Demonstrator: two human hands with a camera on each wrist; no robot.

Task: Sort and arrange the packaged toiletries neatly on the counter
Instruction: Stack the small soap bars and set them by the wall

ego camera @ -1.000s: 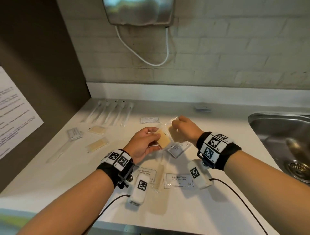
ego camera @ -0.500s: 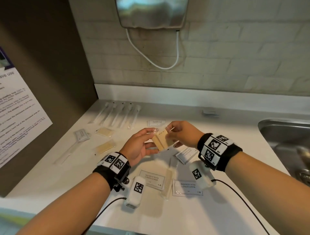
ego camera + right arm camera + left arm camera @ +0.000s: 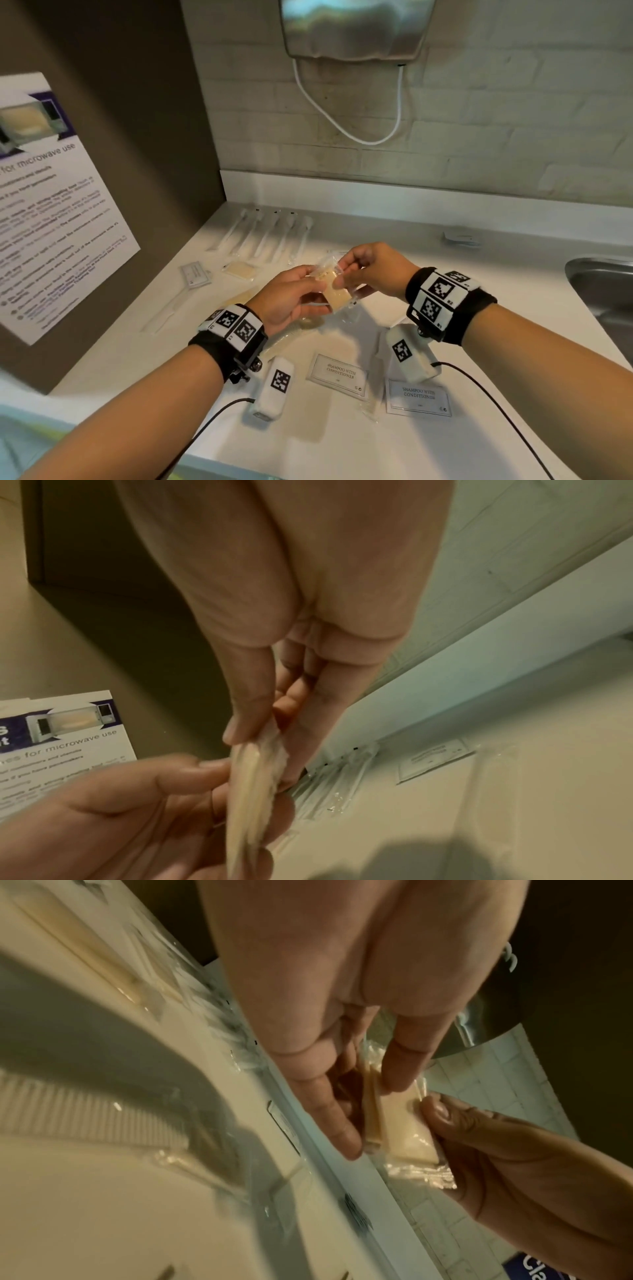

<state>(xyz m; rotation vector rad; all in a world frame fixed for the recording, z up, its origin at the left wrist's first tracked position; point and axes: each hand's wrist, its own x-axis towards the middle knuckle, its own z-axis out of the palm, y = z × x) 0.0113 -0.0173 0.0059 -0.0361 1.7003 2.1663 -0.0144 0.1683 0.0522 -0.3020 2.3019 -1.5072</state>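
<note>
Fingers of both hands pinch one clear-wrapped tan soap packet held in the air above the counter: the left hand grips its lower end from 9 o'clock, thumb on the near face and fingers behind, while the right hand nips the crinkled wrapper top from 3 o'clock. Two shampoo sachets lie flat on the counter at 6 o'clock of the hands, and wrapped toothbrushes lie in a row at 11 o'clock.

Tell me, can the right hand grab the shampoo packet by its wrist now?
Probably not yet. The right hand already pinches a soap packet together with the left hand. The shampoo packet lies uncovered on the counter, so nothing else blocks it.
</note>
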